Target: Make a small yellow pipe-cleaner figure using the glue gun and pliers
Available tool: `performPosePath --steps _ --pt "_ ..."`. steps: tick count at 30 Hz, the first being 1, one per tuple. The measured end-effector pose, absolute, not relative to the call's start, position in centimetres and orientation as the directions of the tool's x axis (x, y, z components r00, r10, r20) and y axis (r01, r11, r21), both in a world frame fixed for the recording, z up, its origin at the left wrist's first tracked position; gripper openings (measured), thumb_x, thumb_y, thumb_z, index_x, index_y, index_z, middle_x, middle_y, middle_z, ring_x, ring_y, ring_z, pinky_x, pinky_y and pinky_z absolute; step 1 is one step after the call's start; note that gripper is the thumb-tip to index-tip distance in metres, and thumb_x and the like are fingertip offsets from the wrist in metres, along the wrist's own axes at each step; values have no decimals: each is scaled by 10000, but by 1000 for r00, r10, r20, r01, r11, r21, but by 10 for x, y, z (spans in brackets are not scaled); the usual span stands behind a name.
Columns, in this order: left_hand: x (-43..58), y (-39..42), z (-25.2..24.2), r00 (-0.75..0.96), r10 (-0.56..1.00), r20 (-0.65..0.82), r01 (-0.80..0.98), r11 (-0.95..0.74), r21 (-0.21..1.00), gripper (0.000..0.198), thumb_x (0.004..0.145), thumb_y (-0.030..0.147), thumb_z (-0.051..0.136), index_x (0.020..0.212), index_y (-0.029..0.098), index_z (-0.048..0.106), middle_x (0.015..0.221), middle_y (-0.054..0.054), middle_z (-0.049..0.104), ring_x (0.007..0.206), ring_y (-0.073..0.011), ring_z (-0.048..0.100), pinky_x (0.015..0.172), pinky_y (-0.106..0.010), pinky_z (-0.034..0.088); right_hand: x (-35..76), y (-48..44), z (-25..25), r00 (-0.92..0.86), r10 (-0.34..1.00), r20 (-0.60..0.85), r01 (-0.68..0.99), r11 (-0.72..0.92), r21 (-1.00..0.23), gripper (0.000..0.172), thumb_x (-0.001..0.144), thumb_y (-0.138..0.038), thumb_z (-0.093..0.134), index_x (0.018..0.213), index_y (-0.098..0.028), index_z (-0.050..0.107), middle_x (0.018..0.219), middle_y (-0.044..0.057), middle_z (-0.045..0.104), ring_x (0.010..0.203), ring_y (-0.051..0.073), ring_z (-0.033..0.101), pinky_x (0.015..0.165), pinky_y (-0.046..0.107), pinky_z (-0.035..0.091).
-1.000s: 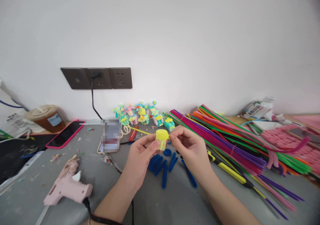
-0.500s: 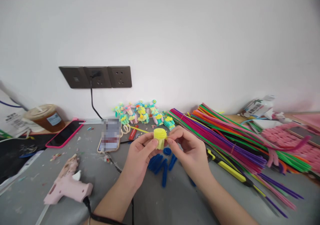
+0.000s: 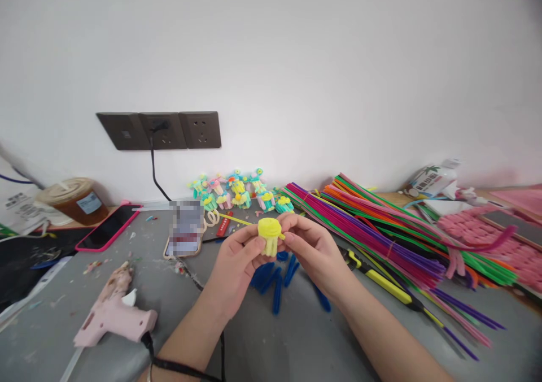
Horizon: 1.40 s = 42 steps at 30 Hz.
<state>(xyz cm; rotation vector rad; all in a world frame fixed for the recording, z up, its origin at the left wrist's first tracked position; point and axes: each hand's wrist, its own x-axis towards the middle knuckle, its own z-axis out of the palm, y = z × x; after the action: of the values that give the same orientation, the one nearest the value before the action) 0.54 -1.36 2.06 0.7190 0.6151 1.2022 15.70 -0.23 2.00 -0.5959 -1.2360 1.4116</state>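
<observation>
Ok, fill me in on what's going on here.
Someone is holding a small fuzzy yellow piece above the grey table: the left hand grips one side, the right hand pinches at the other. Blue pieces lie beneath, small colourful figures sit near the wall, and a pink glue gun lies to the left.

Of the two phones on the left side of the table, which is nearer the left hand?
The pale-cased phone, its screen lit; it lies between the left hand and the pink-cased phone, whose screen is dark.
</observation>
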Motion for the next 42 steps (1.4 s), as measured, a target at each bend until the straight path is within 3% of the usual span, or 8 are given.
performPosePath --steps 9,16,20,24,31,42 --pt "3 -16 24 431 902 -21 -561 286 777 235 741 304 806 925 158 792 773 -61 761 704 -127 701 706 -181 565 170 1 25 -430 888 161 -404 -30 -914 207 786 -328 774 913 -208 664 804 -2 640 675 110 596 637 227 506" --pt "3 -15 23 466 879 -105 -556 383 738 213 729 280 815 892 145 790 765 -63 761 700 -123 704 678 -173 576 180 8 18 -449 856 256 -357 91 -930 265 756 -334 805 943 -201 673 866 17 645 766 124 605 687 233 512" --pt "4 -14 22 387 915 -114 -589 341 733 210 719 275 819 888 154 786 795 -49 759 696 -107 685 681 -179 580 177 7 20 -438 861 260 -337 111 -935 317 721 -320 831 937 -201 631 854 15 633 776 136 612 699 251 527" --pt "7 -14 23 280 954 -108 -594 260 762 228 706 279 823 890 150 781 854 -52 761 713 -111 683 675 -181 572 169 4 25 -326 895 303 -269 220 -938 234 773 -334 782 810 -194 598 845 14 590 749 127 586 681 248 529" --pt "9 -13 23 211 970 -119 -567 220 794 292 662 303 851 891 138 778 848 -67 765 764 -157 713 663 -199 571 163 -2 25 -252 877 409 -190 370 -909 130 898 -278 639 813 -203 575 855 16 572 717 126 584 679 266 534" --pt "12 -15 20 174 980 -92 -614 181 768 267 664 264 854 894 144 793 848 -79 784 761 -150 726 699 -182 561 162 -6 24 -200 874 443 -119 427 -896 206 923 -291 596 762 -209 497 930 38 560 723 131 578 660 270 526"
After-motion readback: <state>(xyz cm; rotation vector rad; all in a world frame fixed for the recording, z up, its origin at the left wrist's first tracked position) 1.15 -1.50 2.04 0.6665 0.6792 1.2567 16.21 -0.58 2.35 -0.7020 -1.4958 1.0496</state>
